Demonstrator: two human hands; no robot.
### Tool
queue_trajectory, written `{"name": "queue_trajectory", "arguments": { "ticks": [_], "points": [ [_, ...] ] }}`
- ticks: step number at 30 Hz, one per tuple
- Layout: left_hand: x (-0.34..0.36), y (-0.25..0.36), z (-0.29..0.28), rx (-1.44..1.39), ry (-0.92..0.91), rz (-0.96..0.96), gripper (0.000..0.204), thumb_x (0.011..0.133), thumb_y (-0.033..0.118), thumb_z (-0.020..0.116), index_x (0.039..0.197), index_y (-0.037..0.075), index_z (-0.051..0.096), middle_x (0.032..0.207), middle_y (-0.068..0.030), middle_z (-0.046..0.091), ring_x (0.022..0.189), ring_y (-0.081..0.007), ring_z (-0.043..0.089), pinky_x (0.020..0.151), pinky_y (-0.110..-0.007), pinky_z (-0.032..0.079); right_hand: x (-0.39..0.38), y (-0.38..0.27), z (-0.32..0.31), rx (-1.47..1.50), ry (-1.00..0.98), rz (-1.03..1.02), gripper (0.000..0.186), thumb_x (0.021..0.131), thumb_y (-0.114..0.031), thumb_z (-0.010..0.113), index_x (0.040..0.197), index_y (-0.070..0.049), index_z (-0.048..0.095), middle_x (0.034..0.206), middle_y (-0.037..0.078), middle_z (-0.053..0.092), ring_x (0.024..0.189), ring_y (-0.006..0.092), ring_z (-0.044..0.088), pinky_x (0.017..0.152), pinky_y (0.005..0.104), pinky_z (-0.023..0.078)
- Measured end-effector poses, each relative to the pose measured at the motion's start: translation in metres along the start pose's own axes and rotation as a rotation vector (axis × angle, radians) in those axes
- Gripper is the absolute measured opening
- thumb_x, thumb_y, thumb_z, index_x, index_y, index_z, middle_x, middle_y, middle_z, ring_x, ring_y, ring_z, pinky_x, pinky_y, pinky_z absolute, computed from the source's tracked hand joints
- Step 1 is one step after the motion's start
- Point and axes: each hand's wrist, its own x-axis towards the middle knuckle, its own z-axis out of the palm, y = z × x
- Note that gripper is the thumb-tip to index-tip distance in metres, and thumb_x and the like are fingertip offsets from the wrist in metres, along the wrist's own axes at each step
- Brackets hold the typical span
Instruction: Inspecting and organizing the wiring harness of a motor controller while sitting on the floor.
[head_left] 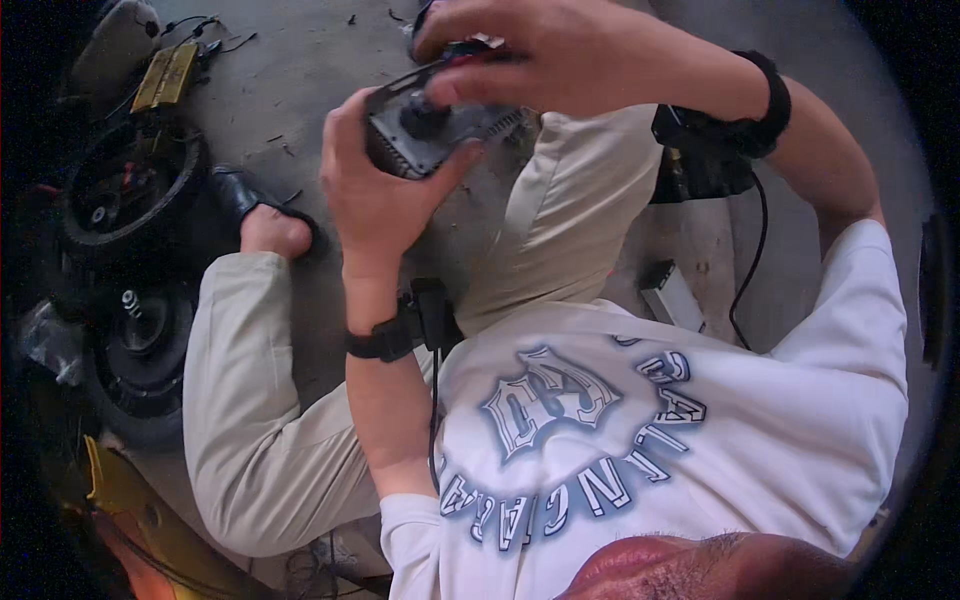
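Note:
My left hand (375, 195) grips a dark grey metal housing (405, 145) with ribbed edges and a black round part on its face, thumb along the near edge and fingers round its left end. My right hand (530, 55) lies over the housing's upper side, fingers curled past the far edge and thumb by the round part; some small dark and red pieces under those fingers are too hidden to make out. Both wrists carry black straps with box units and cables.
At the left lie black wheels (135, 365), a yellow module (160, 78) with wires and a clear plastic bag (55, 340). A yellow-and-orange panel (120, 480) is at lower left. A silver bar (675, 298) is by my right side. My legs rest on the concrete floor (290, 70).

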Motion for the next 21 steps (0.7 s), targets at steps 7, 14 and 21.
{"name": "queue_trajectory", "arguments": {
  "ticks": [7, 14, 21],
  "points": [
    [-0.003, -0.019, -0.039, -0.251, 0.062, -0.305, 0.080, 0.072, 0.020, 0.096, 0.132, 0.002, 0.046, 0.118, -0.0112, 0.063, 0.107, -0.0184, 0.063, 0.093, -0.031, 0.053, -0.026, -0.015, 0.007, 0.382, 0.545, -0.217, 0.033, 0.096, -0.023, 0.069, 0.112, 0.006, 0.068, 0.100, 0.023, 0.071, 0.093, 0.0345, 0.070, 0.081, 0.0398, 0.056],
    [-0.006, -0.039, -0.050, -0.319, 0.142, -0.426, 0.081, 0.074, 0.018, 0.095, 0.134, 0.003, 0.043, 0.121, -0.0110, 0.062, 0.109, -0.0188, 0.063, 0.095, -0.031, 0.052, -0.038, -0.026, 0.087, 0.406, 0.670, -0.080, 0.023, 0.089, -0.005, 0.075, 0.111, 0.003, 0.071, 0.107, 0.014, 0.070, 0.096, 0.0227, 0.069, 0.084, 0.0323, 0.054],
    [-0.012, -0.046, -0.058, -0.304, 0.176, -0.448, 0.078, 0.078, 0.014, 0.091, 0.139, 0.003, 0.044, 0.127, -0.0109, 0.060, 0.113, -0.0197, 0.060, 0.098, -0.032, 0.049, -0.019, -0.022, 0.130, 0.631, 0.608, 0.153, 0.022, 0.092, -0.011, 0.074, 0.108, 0.003, 0.072, 0.094, 0.012, 0.071, 0.079, 0.0179, 0.067, 0.073, 0.0297, 0.053]
  ]
}}
